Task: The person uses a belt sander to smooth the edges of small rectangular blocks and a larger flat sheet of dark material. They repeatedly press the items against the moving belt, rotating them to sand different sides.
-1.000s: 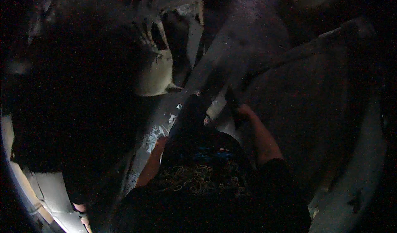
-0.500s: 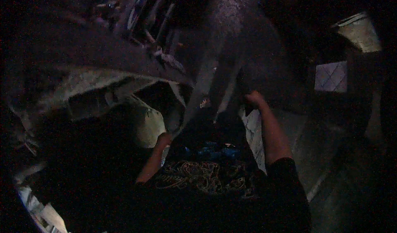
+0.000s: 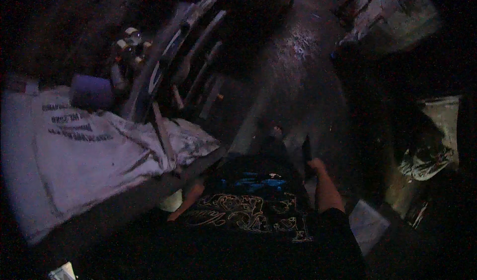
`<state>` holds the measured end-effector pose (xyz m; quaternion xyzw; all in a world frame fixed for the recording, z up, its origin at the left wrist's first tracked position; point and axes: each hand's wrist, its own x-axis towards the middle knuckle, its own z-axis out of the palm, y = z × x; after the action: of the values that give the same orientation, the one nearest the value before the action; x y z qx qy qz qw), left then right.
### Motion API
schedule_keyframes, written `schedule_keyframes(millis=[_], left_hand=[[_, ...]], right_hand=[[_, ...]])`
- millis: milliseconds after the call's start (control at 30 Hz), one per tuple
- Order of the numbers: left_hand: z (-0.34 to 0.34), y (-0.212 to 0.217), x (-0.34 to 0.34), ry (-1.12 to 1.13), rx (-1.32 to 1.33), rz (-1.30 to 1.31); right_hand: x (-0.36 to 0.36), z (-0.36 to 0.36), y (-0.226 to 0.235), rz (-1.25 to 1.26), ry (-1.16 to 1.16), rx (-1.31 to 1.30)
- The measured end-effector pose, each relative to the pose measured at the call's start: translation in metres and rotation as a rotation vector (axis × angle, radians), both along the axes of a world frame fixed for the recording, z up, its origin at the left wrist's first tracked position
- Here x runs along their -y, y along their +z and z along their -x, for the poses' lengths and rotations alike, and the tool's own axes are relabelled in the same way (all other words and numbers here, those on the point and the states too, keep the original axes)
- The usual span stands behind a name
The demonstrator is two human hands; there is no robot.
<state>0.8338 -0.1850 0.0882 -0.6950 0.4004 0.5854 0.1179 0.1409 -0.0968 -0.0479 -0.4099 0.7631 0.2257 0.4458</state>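
The scene is very dark. My right hand [image 3: 316, 166] is closed around a dark, narrow, blade-like object [image 3: 306, 148] that points up and away; its kind is too dim to name. My left hand [image 3: 195, 191] hangs low by the table's edge, its fingers lost in shadow. Close to it, a pale rounded container [image 3: 171, 200] shows under the table. On the table, a pale printed sack [image 3: 94, 165] lies spread out, wrinkled at its right end, where a slim stick-like piece [image 3: 163, 133] rests.
A purple box-like thing [image 3: 92, 91] and small bottle-like items [image 3: 133, 44] stand behind the sack. Long curved pieces [image 3: 171, 56] lean beside them. Floor [image 3: 298, 86] stretches ahead. At right are a pale bag [image 3: 425, 163] and a flat pale square [image 3: 368, 225].
The view has shifted, and the table with its pale sack now fills more of the left side. My right hand is lower in the picture, still around the dark object.
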Motion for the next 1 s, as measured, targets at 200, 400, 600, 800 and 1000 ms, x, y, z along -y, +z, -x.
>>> schedule_keyframes(millis=[200,400,600,800,1000], left_hand=[[0.043,0.006,0.079,0.131,0.051,-0.013],[0.082,-0.038,0.175,0.103,0.058,-0.033],[0.106,-0.116,0.367,-0.084,0.003,0.210],[0.222,-0.022,0.623,-0.075,-0.118,0.503],[0.380,0.173,0.731,0.300,-0.504,0.416]], right_hand=[[0.140,0.063,-0.055,-0.028,0.025,0.111],[0.310,0.076,0.020,0.033,-0.043,0.150],[0.453,0.055,0.168,0.236,0.068,0.041],[0.625,0.021,0.308,0.505,0.019,0.282],[0.776,-0.029,0.357,0.621,-0.392,0.920]])
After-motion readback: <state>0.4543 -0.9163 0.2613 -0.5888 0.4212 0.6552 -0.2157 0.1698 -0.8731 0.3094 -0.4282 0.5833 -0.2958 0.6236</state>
